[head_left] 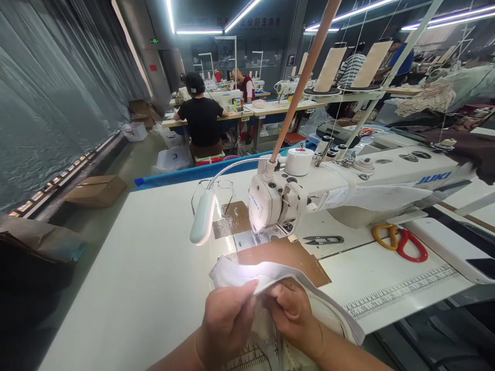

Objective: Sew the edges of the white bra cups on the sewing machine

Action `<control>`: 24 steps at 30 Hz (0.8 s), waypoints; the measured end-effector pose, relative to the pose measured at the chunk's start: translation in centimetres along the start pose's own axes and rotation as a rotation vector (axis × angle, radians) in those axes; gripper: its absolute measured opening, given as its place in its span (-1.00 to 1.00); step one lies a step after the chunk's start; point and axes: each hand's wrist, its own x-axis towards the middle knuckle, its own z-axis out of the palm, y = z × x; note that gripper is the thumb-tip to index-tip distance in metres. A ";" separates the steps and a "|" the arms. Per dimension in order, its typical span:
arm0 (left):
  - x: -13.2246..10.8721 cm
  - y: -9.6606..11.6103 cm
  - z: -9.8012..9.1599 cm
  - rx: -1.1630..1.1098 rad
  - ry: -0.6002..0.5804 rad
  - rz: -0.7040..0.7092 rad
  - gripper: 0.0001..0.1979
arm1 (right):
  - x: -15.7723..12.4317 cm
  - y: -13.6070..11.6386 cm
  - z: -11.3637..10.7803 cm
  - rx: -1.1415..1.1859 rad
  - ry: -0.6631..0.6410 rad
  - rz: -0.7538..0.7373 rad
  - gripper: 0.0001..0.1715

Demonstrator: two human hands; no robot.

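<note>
A piece of white fabric is pinched between my two hands just in front of the sewing machine. My left hand grips its edge between thumb and fingers. Close beside it, my right hand is closed on the same edge. The cloth's far part lies over a brown patch on the table, while its right side trails down past my right forearm toward the table's front edge. Under the machine's needle area the metal plate shows, apart from the fabric.
A lit lamp bends over the table, with eyeglasses behind it. Thread snips and red-and-yellow-handled scissors lie to the right, near a printed ruler. Co-workers sit at machines farther back. A cardboard box stands on the floor.
</note>
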 end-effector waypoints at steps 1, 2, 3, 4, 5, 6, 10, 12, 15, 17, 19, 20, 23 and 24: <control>-0.1 -0.1 0.0 -0.012 0.000 -0.009 -0.60 | 0.1 0.0 0.0 0.005 0.002 0.008 -0.70; -0.1 -0.1 0.1 -0.022 -0.001 -0.017 -0.59 | 0.1 -0.1 0.0 0.006 0.002 0.016 -0.71; -0.2 -0.2 0.1 -0.031 -0.005 -0.024 -0.59 | 0.2 -0.1 0.0 0.002 0.003 0.020 -0.72; -0.3 -0.3 0.2 -0.037 -0.009 -0.031 -0.59 | 0.2 -0.1 -0.1 -0.007 0.006 0.022 -0.73; -0.3 -0.4 0.2 -0.039 -0.015 -0.037 -0.59 | 0.2 0.0 -0.1 -0.018 0.012 0.025 -0.74; -0.4 -0.4 0.2 -0.038 -0.022 -0.039 -0.59 | 0.1 0.0 -0.1 -0.027 0.015 0.031 -0.75; -0.4 -0.6 0.2 -0.009 -0.032 -0.014 -0.57 | -0.2 0.2 0.1 -0.017 0.017 0.056 -0.80; -0.3 -0.6 0.2 0.019 -0.028 0.018 -0.55 | -0.2 0.2 0.2 -0.016 0.017 0.063 -0.81; -0.4 -0.6 0.1 0.077 -0.032 0.058 -0.55 | -0.1 0.2 0.3 -0.053 0.027 0.072 -0.81; -0.4 -0.5 0.1 0.106 -0.036 0.069 -0.54 | 0.0 0.2 0.4 -0.099 0.042 0.076 -0.81; -0.4 -0.6 0.1 0.119 -0.039 0.076 -0.53 | 0.0 0.1 0.5 -0.129 0.062 0.094 -0.80; -0.4 -0.6 0.1 0.122 -0.041 0.083 -0.53 | 0.0 0.0 0.5 -0.128 0.075 0.113 -0.80; -0.3 -0.9 0.1 0.126 -0.046 0.088 -0.54 | -0.3 -0.2 0.8 -0.060 0.102 0.254 -0.81; -0.2 -1.0 0.1 0.128 -0.047 0.085 -0.54 | -0.4 -0.3 0.8 -0.017 0.113 0.323 -0.82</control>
